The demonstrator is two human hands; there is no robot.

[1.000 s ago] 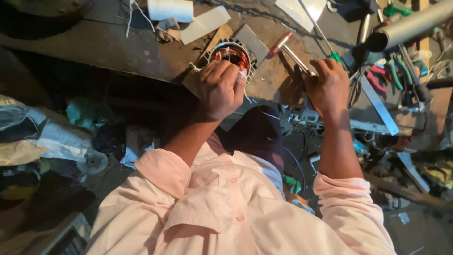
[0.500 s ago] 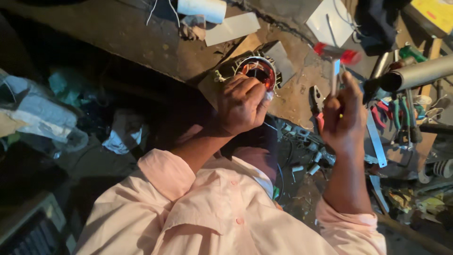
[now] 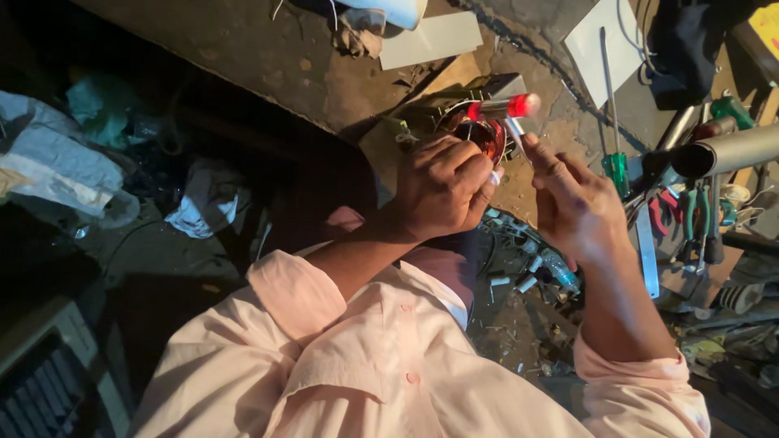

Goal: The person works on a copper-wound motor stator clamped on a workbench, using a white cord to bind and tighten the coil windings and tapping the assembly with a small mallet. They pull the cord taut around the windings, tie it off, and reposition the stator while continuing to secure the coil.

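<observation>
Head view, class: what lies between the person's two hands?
In the head view, the white shaft of the red-handled tool stands between the left hand and right hand.

Flat pale grey card (image 3: pixel 430 39), rectangular, lies on the workbench near the top centre, beside a white roll. White sheet (image 3: pixel 604 45), roughly square and blank on its visible face, lies at the upper right under a screwdriver shaft. Yellow label or card (image 3: pixel 765 23), partly cropped, sits at the top right corner. Crumpled plastic bags (image 3: pixel 57 166), grey and white, lie at the left. No screens visible.
</observation>
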